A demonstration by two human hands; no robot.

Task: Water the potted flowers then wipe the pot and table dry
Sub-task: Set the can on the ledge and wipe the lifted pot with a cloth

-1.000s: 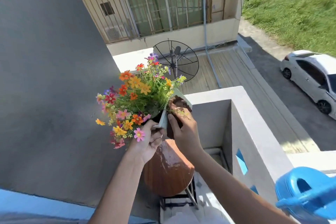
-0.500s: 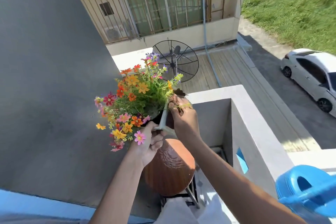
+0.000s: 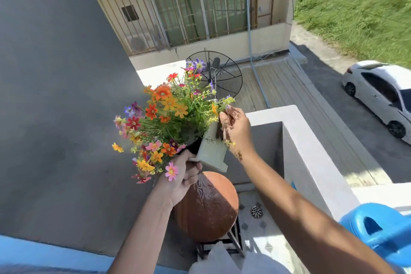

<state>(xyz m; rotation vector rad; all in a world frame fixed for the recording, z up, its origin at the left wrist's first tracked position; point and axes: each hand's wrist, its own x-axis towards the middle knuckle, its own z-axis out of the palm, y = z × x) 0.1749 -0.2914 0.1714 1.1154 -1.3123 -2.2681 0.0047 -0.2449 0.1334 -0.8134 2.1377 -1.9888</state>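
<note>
While both hands (image 3: 209, 151) clutch the tilted square pot (image 3: 211, 151), papery multicoloured flowers (image 3: 169, 118), wet glossy round table (image 3: 209, 207) beneath

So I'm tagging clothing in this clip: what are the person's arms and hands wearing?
Nothing that shows. Both forearms are bare to the bottom edge of the picture, with no sleeve or cuff in view. The left hand and right hand have no gloves, and no watch, ring or bracelet can be seen. Leaf shadows dapple the right hand.
</note>
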